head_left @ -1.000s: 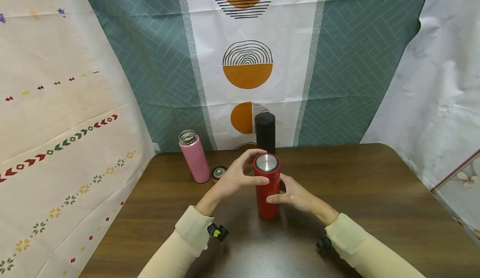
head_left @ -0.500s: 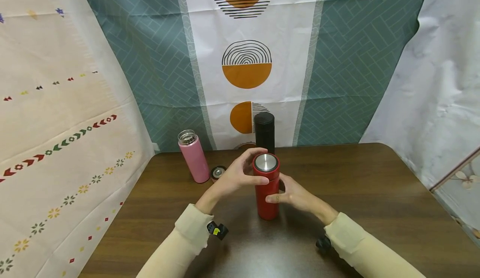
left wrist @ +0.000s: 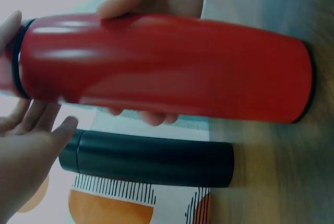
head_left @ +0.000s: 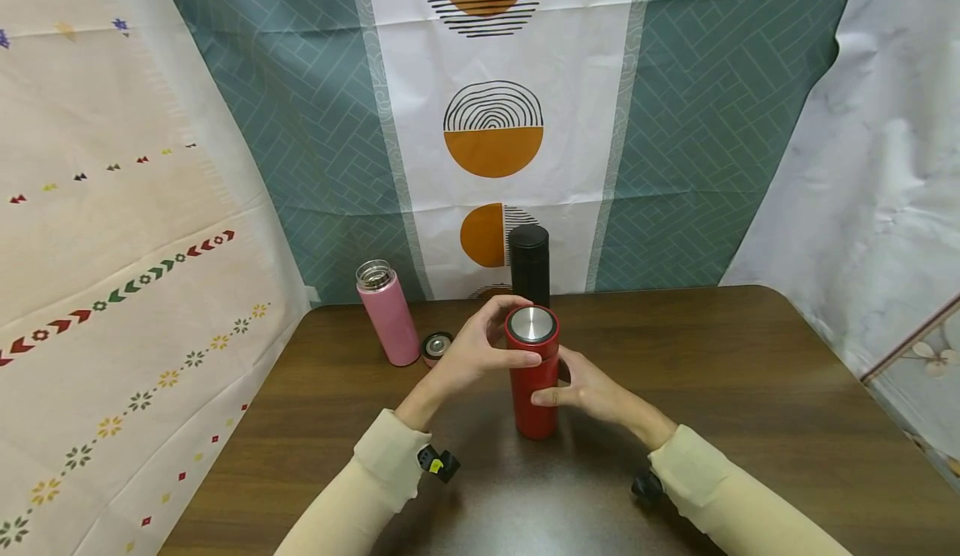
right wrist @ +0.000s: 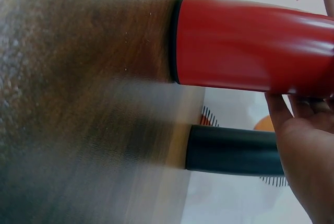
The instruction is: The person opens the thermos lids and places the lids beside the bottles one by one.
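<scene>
A red bottle [head_left: 535, 410] with a silver-topped lid [head_left: 532, 323] stands upright on the table between both hands. The left hand [head_left: 476, 351] grips it around the lid from the left, thumb across the front. Lower down, the right hand [head_left: 592, 389] holds the bottle's body from the right. In the left wrist view the red bottle [left wrist: 182, 67] shows a dark ring below its lid, with left fingers [left wrist: 39, 117] at the lid end. The right wrist view has the bottle's base [right wrist: 209, 41] on the table and the right hand [right wrist: 308, 156] at its body.
Behind the red bottle stands a black bottle [head_left: 529, 268]. A pink bottle [head_left: 390, 318] without a lid stands at the back left, with a small round lid [head_left: 437, 346] beside it. Patterned cloths [head_left: 337, 122] hang behind the wooden table [head_left: 675, 356].
The left hand and its sleeve have shifted very slightly, with the thumb a little higher on the lid. The right hand and the red bottle stay in place.
</scene>
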The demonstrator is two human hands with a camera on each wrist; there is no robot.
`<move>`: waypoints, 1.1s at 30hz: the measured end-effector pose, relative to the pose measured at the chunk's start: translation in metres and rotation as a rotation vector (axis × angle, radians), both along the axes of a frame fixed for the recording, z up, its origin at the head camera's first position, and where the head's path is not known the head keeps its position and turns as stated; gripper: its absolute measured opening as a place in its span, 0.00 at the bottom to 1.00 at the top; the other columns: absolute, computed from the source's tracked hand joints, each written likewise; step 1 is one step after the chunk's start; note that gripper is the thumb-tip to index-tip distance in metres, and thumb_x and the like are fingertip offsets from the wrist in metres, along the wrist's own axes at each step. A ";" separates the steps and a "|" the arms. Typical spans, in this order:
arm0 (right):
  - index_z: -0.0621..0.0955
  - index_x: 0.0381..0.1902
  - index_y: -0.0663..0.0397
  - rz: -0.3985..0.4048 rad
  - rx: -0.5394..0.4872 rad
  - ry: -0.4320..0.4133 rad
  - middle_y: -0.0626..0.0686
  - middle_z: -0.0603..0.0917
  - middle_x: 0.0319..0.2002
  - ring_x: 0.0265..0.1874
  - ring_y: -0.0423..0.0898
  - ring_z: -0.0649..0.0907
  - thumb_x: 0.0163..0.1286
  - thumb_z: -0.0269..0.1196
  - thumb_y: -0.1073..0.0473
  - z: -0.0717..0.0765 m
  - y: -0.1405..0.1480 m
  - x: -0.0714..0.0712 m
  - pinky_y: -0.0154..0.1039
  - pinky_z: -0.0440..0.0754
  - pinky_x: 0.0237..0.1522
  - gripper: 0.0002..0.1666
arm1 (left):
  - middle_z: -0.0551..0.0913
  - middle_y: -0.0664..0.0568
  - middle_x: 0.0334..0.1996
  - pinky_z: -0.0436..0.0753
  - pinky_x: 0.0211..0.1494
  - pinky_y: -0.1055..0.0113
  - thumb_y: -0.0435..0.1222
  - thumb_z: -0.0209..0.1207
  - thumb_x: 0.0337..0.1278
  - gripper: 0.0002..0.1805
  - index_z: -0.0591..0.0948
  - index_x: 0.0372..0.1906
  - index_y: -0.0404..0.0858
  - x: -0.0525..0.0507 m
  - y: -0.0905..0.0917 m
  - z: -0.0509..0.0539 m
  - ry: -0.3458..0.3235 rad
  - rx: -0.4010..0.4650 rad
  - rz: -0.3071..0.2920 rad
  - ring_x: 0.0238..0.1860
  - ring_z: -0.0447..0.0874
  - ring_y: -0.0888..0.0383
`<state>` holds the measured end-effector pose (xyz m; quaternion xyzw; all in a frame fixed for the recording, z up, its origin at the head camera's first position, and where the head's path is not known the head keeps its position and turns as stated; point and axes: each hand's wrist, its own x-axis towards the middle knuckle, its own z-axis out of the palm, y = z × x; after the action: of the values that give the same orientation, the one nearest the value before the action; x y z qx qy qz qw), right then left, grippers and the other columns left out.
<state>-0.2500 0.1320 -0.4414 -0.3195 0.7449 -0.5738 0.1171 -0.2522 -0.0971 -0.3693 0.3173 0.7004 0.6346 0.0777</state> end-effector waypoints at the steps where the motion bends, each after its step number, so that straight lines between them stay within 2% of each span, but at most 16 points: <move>1: 0.72 0.69 0.57 0.001 -0.002 0.004 0.54 0.82 0.61 0.61 0.55 0.80 0.68 0.70 0.53 0.000 0.000 0.000 0.57 0.77 0.63 0.36 | 0.78 0.47 0.63 0.74 0.71 0.49 0.33 0.76 0.54 0.37 0.72 0.68 0.43 0.000 0.001 -0.001 0.000 0.012 0.007 0.64 0.78 0.49; 4: 0.73 0.69 0.58 0.003 -0.003 0.012 0.54 0.83 0.60 0.61 0.55 0.80 0.68 0.70 0.54 -0.001 0.000 0.000 0.57 0.78 0.62 0.35 | 0.78 0.47 0.63 0.75 0.70 0.51 0.32 0.76 0.53 0.38 0.72 0.70 0.44 0.002 0.003 -0.002 -0.003 0.021 0.015 0.63 0.79 0.50; 7: 0.72 0.69 0.58 0.003 -0.002 0.009 0.54 0.82 0.60 0.60 0.55 0.80 0.68 0.70 0.54 -0.001 0.000 -0.001 0.57 0.78 0.62 0.35 | 0.77 0.50 0.65 0.73 0.72 0.53 0.35 0.76 0.55 0.40 0.72 0.72 0.48 0.002 0.002 -0.001 0.007 -0.022 0.009 0.65 0.77 0.52; 11: 0.72 0.69 0.58 0.003 -0.002 0.006 0.54 0.82 0.61 0.61 0.55 0.80 0.68 0.70 0.53 -0.001 0.000 -0.001 0.58 0.77 0.62 0.35 | 0.73 0.52 0.68 0.69 0.75 0.50 0.38 0.72 0.60 0.39 0.70 0.76 0.51 0.001 -0.003 0.001 0.014 -0.082 -0.054 0.69 0.73 0.53; 15: 0.72 0.69 0.58 0.000 -0.001 0.003 0.54 0.82 0.60 0.62 0.55 0.79 0.68 0.70 0.53 -0.001 0.000 0.000 0.58 0.76 0.63 0.35 | 0.74 0.50 0.70 0.70 0.75 0.49 0.37 0.68 0.64 0.38 0.67 0.78 0.49 0.000 -0.008 0.002 -0.012 -0.087 -0.117 0.70 0.73 0.51; 20: 0.72 0.69 0.57 0.004 -0.009 0.001 0.54 0.82 0.60 0.61 0.56 0.79 0.68 0.70 0.53 -0.001 0.000 0.000 0.57 0.77 0.62 0.35 | 0.77 0.51 0.68 0.72 0.74 0.50 0.41 0.72 0.61 0.38 0.70 0.75 0.49 0.000 -0.008 0.001 -0.006 -0.078 -0.064 0.69 0.75 0.53; 22: 0.72 0.69 0.57 0.006 -0.013 0.002 0.54 0.82 0.61 0.61 0.56 0.79 0.68 0.70 0.53 -0.001 0.000 0.000 0.57 0.77 0.62 0.35 | 0.76 0.52 0.68 0.71 0.74 0.50 0.42 0.73 0.60 0.40 0.69 0.76 0.48 0.000 -0.008 0.001 -0.005 -0.083 -0.060 0.70 0.74 0.54; 26: 0.72 0.69 0.57 0.006 -0.017 -0.001 0.54 0.82 0.61 0.61 0.55 0.80 0.68 0.70 0.53 -0.002 0.000 0.000 0.57 0.77 0.62 0.35 | 0.74 0.53 0.71 0.68 0.76 0.48 0.42 0.69 0.63 0.42 0.64 0.80 0.48 -0.002 -0.010 0.000 -0.003 -0.105 -0.108 0.73 0.70 0.54; 28: 0.72 0.69 0.57 0.004 -0.018 -0.005 0.54 0.82 0.60 0.61 0.55 0.79 0.68 0.70 0.53 -0.002 0.000 0.000 0.58 0.77 0.63 0.35 | 0.74 0.52 0.71 0.66 0.77 0.45 0.41 0.68 0.64 0.41 0.66 0.79 0.48 -0.003 -0.010 -0.001 0.002 -0.106 -0.118 0.74 0.69 0.54; 33: 0.72 0.69 0.58 0.000 -0.015 -0.012 0.54 0.82 0.60 0.61 0.55 0.80 0.68 0.70 0.53 -0.002 0.000 0.000 0.58 0.77 0.62 0.35 | 0.76 0.53 0.68 0.67 0.76 0.44 0.42 0.72 0.60 0.38 0.70 0.74 0.52 -0.003 -0.008 -0.003 0.018 -0.091 -0.059 0.71 0.72 0.54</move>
<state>-0.2495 0.1318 -0.4429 -0.3170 0.7400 -0.5811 0.1190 -0.2555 -0.1053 -0.3719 0.3398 0.7196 0.5965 0.1043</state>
